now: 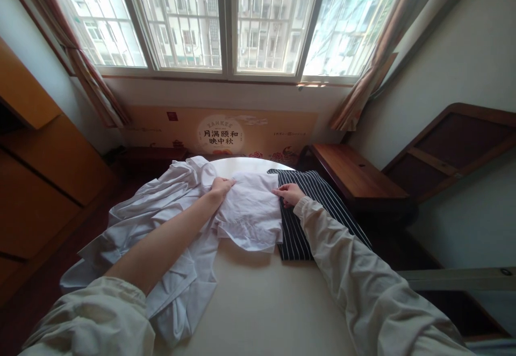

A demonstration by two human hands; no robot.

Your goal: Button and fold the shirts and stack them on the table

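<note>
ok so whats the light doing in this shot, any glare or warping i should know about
Head view: the window is blown out, so the room is backlit and its wooden sides go dark; the white shirt casts a soft shadow on the table beneath its near edge; straight window frames and walls bow outward toward the corners; the left hand and right hand look sharp.
</note>
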